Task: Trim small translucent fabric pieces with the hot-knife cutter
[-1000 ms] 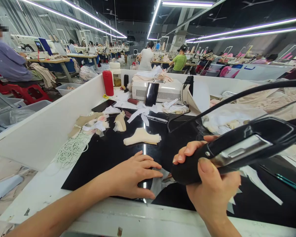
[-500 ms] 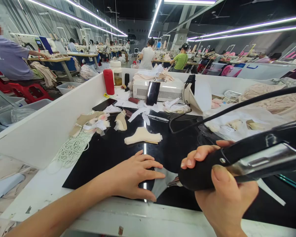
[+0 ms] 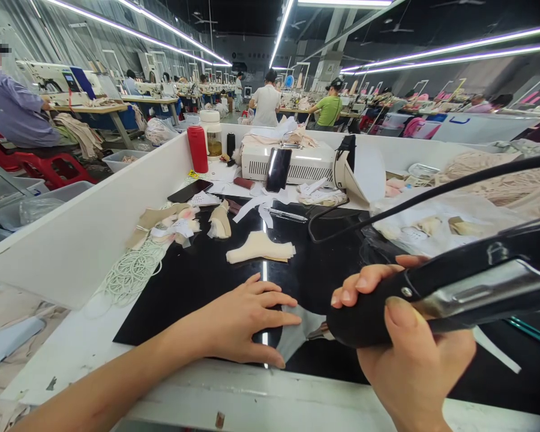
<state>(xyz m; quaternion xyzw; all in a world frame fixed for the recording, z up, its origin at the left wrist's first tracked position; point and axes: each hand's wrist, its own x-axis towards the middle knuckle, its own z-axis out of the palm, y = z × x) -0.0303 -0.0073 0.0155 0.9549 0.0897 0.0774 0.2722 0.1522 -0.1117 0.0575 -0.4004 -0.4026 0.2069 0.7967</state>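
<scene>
My left hand [image 3: 247, 315] lies flat with fingers spread on a small grey, thin fabric piece [image 3: 294, 336] near the front edge of the black work surface. Part of the piece is hidden under the fingers. My right hand [image 3: 414, 348] is wrapped round a corded black hand tool [image 3: 463, 282] with a shiny metal lever along its side. The tool's narrow metal tip [image 3: 319, 332] touches the right corner of the grey piece. Just beyond my left hand lies a stack of cream shaped fabric pieces [image 3: 261, 247].
A coil of pale cord [image 3: 132, 273] and fabric scraps [image 3: 175, 225] lie to the left. Behind are a pen [image 3: 288, 215], a propped phone [image 3: 278, 170], a white slotted machine [image 3: 315, 162] and a red bottle [image 3: 197, 149]. The tool's black cable [image 3: 432, 192] arches across the right side.
Both hands, the tool and the fabric stay nearly in place; my right hand shifts only very slightly to the right. Behind, the person in purple at far left has leaned further left.
</scene>
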